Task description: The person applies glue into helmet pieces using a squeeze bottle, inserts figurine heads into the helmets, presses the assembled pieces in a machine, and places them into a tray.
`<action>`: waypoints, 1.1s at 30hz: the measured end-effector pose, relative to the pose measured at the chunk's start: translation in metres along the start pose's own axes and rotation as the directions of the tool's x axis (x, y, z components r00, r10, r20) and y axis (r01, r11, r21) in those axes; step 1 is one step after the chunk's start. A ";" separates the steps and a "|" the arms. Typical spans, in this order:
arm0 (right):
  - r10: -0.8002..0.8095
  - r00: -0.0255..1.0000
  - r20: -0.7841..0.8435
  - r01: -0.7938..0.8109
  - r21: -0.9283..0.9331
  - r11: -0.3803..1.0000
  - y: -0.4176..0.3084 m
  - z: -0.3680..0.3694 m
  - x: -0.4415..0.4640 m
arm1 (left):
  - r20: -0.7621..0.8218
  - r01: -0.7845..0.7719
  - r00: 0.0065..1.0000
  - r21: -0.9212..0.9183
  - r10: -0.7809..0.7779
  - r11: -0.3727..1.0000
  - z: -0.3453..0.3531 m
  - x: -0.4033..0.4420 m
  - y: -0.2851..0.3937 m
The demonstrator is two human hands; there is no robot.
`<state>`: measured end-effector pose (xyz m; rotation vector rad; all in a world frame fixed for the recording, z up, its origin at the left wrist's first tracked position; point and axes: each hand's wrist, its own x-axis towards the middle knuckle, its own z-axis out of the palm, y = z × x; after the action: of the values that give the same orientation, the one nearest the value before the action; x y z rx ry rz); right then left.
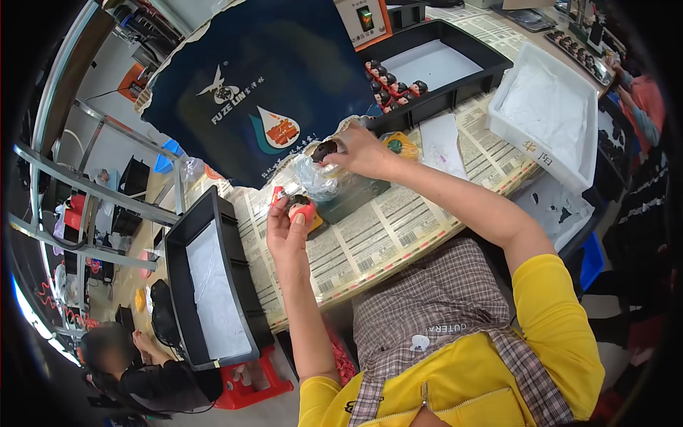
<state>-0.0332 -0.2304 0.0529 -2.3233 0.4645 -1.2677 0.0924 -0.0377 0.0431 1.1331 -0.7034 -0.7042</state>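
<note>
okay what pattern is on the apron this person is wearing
The apron is plaid, dark checks with pale lines, best seen in the head view.

The person is wearing a bright yellow top (pixel 455 359), its short right sleeve (pixel 551 295) and left sleeve (pixel 318 395) leaving the left hand (pixel 288 238), the right hand (pixel 371 153) and both forearms showing bare. Over it an apron (pixel 434 285) is hanging, its cloth carrying a fine brownish-grey and pale check, with matching straps (pixel 530 370) running over the yellow. Light lettering (pixel 445 329) and a small white emblem (pixel 420 343) are marking the apron's front. A metal zip pull (pixel 425 391) is sitting at the chest, apparently on a zipped neckline, though the frame edge is cutting that part short.
</note>
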 end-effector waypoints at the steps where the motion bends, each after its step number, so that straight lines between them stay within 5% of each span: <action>1: 0.050 0.999 0.008 -0.050 0.030 0.998 0.001 -0.004 -0.003 | 0.019 -0.041 0.999 0.037 0.040 0.998 0.004 0.010 -0.002; 6: 0.173 0.975 -0.138 -0.162 0.081 0.983 0.012 -0.046 -0.006 | 0.064 -0.221 0.975 0.237 0.212 0.946 0.038 0.055 -0.007; 8: 0.042 0.972 -0.233 -0.022 0.090 0.996 0.040 -0.066 0.006 | 0.135 -0.243 0.969 0.342 0.209 0.908 0.044 0.071 -0.011; 11: 0.280 0.941 -0.192 -0.270 0.076 0.960 0.086 -0.110 0.021 | 0.087 -0.152 0.988 0.516 0.125 0.843 0.044 0.092 -0.035; 13: 0.440 0.889 -0.129 -0.437 0.049 0.898 0.107 -0.140 0.034 | 0.144 -0.284 0.959 0.504 0.244 0.816 0.059 0.085 -0.034; 16: 0.377 0.892 -0.250 -0.426 -0.184 0.886 0.177 -0.153 0.049 | 0.166 -0.335 0.942 0.537 0.292 0.774 0.068 0.076 -0.028; 19: 0.656 0.754 -0.031 -0.652 -0.156 0.742 0.196 -0.160 0.064 | 0.148 -0.312 0.948 0.614 0.282 0.725 0.065 0.073 -0.026; 21: 0.705 0.709 0.027 -0.685 -0.213 0.697 0.241 -0.142 0.070 | 0.131 -0.308 0.948 0.609 0.291 0.731 0.068 0.070 -0.024; 26: 0.774 0.624 0.113 -0.655 -0.465 0.596 0.262 -0.115 0.083 | 0.053 -0.208 0.973 0.622 0.224 0.755 0.062 0.069 -0.031; 27: 0.672 0.731 0.118 -0.506 -0.568 0.650 0.281 -0.107 0.079 | 0.064 -0.200 0.973 0.714 0.221 0.671 0.056 0.071 -0.032; 31: 0.691 0.704 0.164 -0.489 -0.594 0.639 0.291 -0.091 0.072 | 0.061 -0.204 0.973 0.688 0.224 0.696 0.065 0.066 -0.022; 33: 0.693 0.699 0.173 -0.475 -0.612 0.632 0.295 -0.089 0.072 | 0.038 -0.086 0.996 0.742 0.086 0.665 0.065 0.064 -0.014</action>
<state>-0.0946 -0.5340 -0.0122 -2.4045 1.4532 -0.3300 0.0769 -0.1272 0.0556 1.8383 -1.0909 -0.3131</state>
